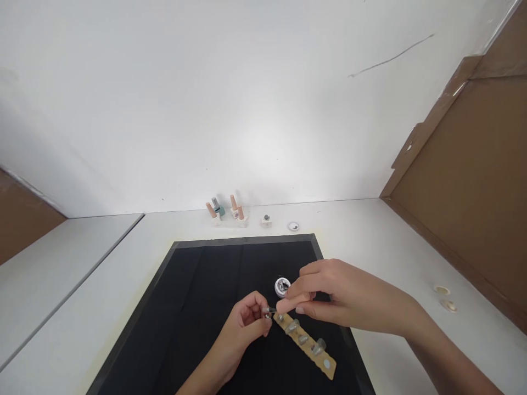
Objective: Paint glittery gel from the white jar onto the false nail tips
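Observation:
Between the thumb and fingers of my left hand [251,319], closed in a pinch, is a small shiny fake nail [268,315]. My right hand [325,288] is closed around the peach-coloured cap of a nail polish brush [293,303], whose dark tip meets or nearly meets the nail; the fingers partly cover it. Under and beside the hands lies a tan strip [323,361] carrying several clear and silvery fake nails [303,339]. A small round pot [281,286] of silvery flakes stands just behind my right fingertips.
A black mat [206,285] with grey taped edges covers part of the white table [135,247]. Behind it stand several polish bottles [240,216], an uncapped bottle [266,221] and a round lid [293,226]. Two small pale pieces [448,305] lie right. Cardboard [465,181] borders the table.

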Demonstrator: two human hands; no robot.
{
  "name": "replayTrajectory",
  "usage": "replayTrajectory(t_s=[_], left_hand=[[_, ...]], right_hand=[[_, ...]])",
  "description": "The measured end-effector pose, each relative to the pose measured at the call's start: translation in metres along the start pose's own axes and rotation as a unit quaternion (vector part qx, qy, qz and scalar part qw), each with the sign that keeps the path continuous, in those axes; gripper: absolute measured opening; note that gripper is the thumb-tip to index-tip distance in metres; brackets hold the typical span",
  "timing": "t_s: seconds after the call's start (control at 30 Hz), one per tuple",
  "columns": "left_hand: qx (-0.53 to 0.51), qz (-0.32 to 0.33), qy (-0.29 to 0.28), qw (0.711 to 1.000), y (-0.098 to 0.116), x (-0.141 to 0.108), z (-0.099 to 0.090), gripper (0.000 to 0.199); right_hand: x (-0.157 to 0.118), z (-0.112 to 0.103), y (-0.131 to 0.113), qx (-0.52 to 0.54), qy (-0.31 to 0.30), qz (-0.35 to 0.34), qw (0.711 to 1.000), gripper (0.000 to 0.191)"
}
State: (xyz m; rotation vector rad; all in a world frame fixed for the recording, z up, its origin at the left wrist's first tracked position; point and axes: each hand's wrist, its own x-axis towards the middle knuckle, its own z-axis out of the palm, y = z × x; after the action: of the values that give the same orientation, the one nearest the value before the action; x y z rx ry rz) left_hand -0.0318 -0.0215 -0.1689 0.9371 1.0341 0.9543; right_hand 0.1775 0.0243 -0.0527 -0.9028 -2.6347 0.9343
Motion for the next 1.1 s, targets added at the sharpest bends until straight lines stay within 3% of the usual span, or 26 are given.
replayTrajectory(t_s=[0.33, 0.6, 1.1], left_hand=[[-0.006, -0.002, 0.003, 1.000, 0.000, 0.000, 0.003, 0.017], [0.006, -0.011, 0.008, 1.000, 0.000, 0.000, 0.002, 0.017], [0.011, -0.005, 0.006, 1.000, -0.001, 0.000, 0.001, 0.015]], right_hand=[[-0.001, -0.002, -0.002, 0.002, 0.016, -0.015, 1.000, 0.023], [0.004, 0.002, 0.013, -0.088, 0.050, 0.052, 0.994, 0.026], [0.021, 0.018, 0.032, -0.133, 0.006, 0.047, 0.990, 0.025]])
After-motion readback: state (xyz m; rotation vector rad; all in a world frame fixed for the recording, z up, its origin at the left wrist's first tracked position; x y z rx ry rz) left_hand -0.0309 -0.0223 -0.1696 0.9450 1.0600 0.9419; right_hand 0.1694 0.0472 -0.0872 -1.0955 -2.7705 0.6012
